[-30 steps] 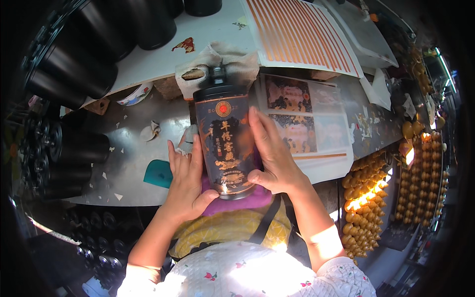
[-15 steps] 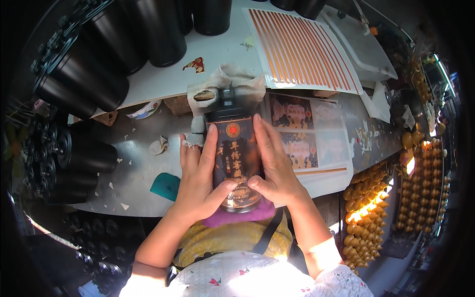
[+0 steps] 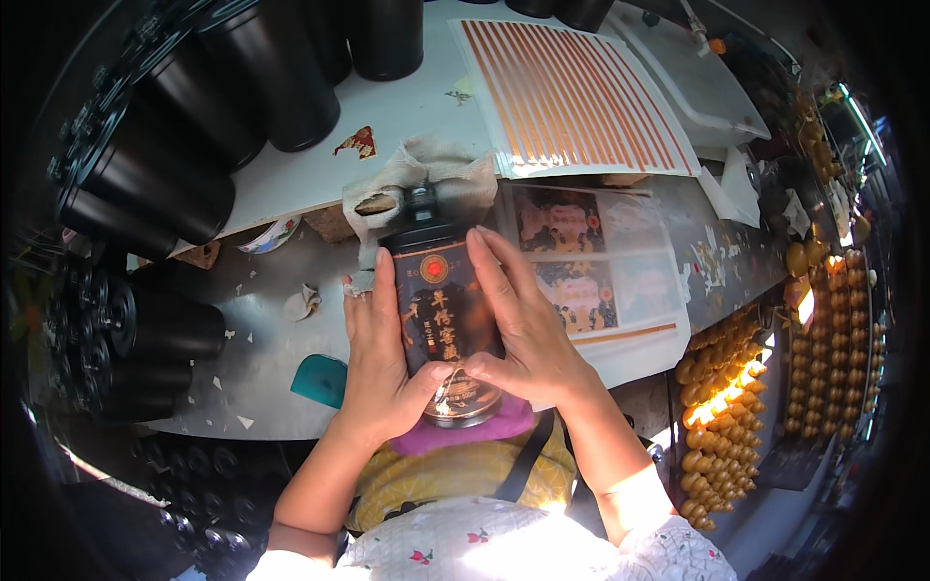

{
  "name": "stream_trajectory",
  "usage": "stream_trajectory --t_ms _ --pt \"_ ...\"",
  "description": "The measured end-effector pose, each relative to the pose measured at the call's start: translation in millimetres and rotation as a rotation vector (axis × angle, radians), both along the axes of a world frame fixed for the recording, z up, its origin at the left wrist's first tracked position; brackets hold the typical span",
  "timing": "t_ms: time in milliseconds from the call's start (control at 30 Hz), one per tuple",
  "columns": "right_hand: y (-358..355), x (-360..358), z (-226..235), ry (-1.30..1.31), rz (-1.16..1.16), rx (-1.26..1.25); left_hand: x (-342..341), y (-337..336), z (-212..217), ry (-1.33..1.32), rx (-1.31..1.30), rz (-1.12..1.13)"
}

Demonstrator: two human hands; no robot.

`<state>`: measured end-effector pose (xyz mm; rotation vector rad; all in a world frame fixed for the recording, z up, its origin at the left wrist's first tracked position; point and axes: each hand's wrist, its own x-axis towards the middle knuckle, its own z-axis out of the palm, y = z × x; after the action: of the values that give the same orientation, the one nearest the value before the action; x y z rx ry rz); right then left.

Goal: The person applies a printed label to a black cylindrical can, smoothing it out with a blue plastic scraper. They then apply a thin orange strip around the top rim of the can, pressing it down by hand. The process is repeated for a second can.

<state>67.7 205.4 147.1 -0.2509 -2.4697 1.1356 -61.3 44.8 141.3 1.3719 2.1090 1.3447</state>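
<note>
A black bottle [image 3: 438, 310] with a gold label and a round red seal lies lengthwise between both hands, cap pointing away from me. My left hand [image 3: 380, 360] wraps its left side, thumb near the base. My right hand [image 3: 523, 329] presses flat on its right side and label. The bottle's base rests over a purple pad [image 3: 465, 434] on my lap at the table's near edge.
Rows of black bottles [image 3: 194, 145] lie stacked at the left and back. A sheet of orange strip labels [image 3: 572, 92] lies on the white board. Printed label sheets [image 3: 591, 261], a crumpled cloth [image 3: 426, 169], a teal scraper [image 3: 320, 380] and gold caps [image 3: 833, 320] surround the work spot.
The bottle has moved slightly away from me and downward in the hands; both hands shifted along its sides, the right palm now flatter on the label.
</note>
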Motion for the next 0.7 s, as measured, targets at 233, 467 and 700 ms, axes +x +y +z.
stream_trajectory --t_ms 233,467,700 --pt "-3.3 5.1 -7.4 0.047 0.006 0.097 -0.5 -3.3 -11.1 0.009 0.020 0.003" --pt "-6.4 7.1 -5.9 -0.001 0.005 0.081 -2.7 -3.5 -3.0 -0.023 -0.013 -0.032" --pt "-9.3 8.6 -5.0 -0.025 0.003 0.083 -5.9 -12.3 -14.1 0.090 0.016 -0.083"
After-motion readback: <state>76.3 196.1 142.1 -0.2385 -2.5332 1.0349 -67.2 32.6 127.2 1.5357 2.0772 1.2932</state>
